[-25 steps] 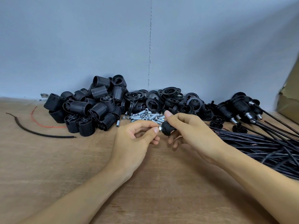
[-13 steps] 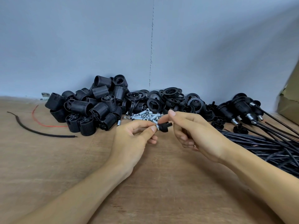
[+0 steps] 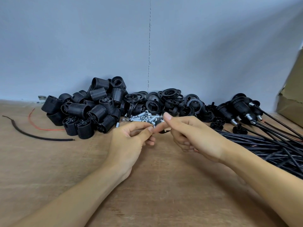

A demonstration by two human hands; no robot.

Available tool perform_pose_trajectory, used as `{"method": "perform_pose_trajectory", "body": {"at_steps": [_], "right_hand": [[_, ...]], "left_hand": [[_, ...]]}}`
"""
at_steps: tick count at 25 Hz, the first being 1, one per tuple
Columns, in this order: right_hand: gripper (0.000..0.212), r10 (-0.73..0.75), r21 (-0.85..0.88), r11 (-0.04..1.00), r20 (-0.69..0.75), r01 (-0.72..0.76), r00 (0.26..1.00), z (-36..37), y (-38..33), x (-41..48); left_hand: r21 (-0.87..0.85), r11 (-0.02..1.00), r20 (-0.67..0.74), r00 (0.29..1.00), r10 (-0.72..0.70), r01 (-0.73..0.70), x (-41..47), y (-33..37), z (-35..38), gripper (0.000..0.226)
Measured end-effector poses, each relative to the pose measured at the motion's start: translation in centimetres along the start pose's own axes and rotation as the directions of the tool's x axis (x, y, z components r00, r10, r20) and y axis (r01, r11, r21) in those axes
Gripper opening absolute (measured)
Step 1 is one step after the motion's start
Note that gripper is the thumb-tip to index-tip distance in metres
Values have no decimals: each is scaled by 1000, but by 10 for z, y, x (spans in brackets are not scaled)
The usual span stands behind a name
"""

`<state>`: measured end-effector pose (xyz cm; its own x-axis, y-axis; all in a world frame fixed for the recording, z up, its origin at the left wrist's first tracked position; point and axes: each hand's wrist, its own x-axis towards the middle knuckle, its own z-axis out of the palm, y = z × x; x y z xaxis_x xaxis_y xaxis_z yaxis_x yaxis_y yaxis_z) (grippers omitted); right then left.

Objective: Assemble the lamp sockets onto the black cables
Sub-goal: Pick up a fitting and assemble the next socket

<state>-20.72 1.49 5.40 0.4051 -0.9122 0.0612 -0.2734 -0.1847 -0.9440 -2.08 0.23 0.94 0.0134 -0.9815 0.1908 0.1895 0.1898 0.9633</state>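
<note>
Both hands meet above the middle of the wooden table [image 3: 49, 169]. My right hand [image 3: 191, 135] pinches a small black socket cap [image 3: 158, 123], mostly hidden by its fingers. My left hand [image 3: 131, 140] pinches a small silver threaded tube [image 3: 153, 126] against that cap. Behind them lies a heap of silver tubes [image 3: 142, 117]. A pile of ribbed black socket bodies [image 3: 91, 110] sits at the back left, with black rings [image 3: 170, 99] in the back middle. At the right a bundle of black cables [image 3: 270, 145] carries fitted sockets [image 3: 237, 107] at its ends.
A loose black cable piece [image 3: 32, 135] and a thin red wire [image 3: 41, 127] lie at the left. A cardboard box [image 3: 291, 99] stands at the far right against the grey wall [image 3: 147, 46]. Loose black caps [image 3: 218, 125] rest near the cable ends.
My right hand has turned the black cap between its fingers, so less of it shows now. Both hands have stayed together in the same spot.
</note>
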Motion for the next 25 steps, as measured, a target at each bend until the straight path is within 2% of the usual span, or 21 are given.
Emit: {"method": "perform_pose_trajectory", "body": {"at_steps": [2,4,8,12,14,15,17,19,22,25], "right_hand": [[48,-3,38,999,-30,5,1000,-2,-1,0],[45,11,-2,1000,-56,-11,998,-4,-1,-1],[37,-34,-82,996,-8,34,999,-4,2,0],[44,-100,-366,927,-51,75,994,-7,12,2],[34,-177,-459,880,-81,121,981,-6,16,2],[31,-195,-464,876,-97,129,976,-5,17,2],[52,-188,-480,871,-128,104,974,-4,18,3],[60,-111,-470,882,-132,37,985,-3,17,3],[52,-33,-366,931,-91,-3,995,-3,16,3],[26,-125,-311,945,-61,100,990,-2,15,3]], "left_hand": [[14,1000,19,1000,-4,4,-1,0,0,11],[13,1000,28,1000,-7,6,-1,-1,-1,11],[-32,999,48,999,-17,18,0,0,-3,10],[-63,996,101,994,-52,58,0,1,-3,16],[-68,995,111,992,-60,67,-1,1,-3,18],[-67,996,111,992,-56,64,-1,1,-3,18],[-58,997,117,992,-41,48,-1,1,-2,17],[-29,999,139,990,-16,20,-2,0,-1,15],[15,1000,149,989,0,-3,-3,-1,2,10],[0,996,175,981,-85,86,-2,1,3,13]]}}
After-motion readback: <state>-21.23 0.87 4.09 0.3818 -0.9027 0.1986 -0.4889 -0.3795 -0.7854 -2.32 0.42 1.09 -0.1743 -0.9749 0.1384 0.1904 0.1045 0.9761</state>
